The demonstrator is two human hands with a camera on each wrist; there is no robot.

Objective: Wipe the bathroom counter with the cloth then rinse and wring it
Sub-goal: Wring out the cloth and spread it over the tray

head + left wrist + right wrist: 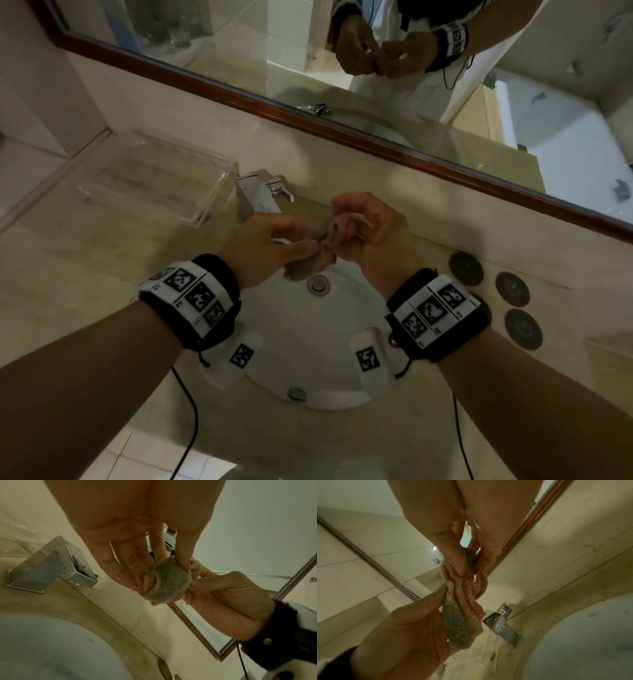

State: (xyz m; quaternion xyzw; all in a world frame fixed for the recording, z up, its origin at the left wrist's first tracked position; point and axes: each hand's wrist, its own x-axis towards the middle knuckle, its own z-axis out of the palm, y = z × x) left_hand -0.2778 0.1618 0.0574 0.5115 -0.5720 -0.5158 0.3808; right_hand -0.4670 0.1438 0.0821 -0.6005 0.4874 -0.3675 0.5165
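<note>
Both hands (pixel 270 245) pinch bunched cloth (pixel 308 260) (pink/teal) over sink (pixel 308 342).

A clear acrylic tray (pixel 150 178) sits left of the faucet; three dark round discs (pixel 512 288) lie right, below the mirror (pixel 308 68).

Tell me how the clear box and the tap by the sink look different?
The clear box is see-through plastic; the tap is solid shiny metal. The clear box is wide and low, the tap narrower and blocky. The clear box sits left of the tap, which reaches toward the sink. Both stand on the beige counter.
</note>
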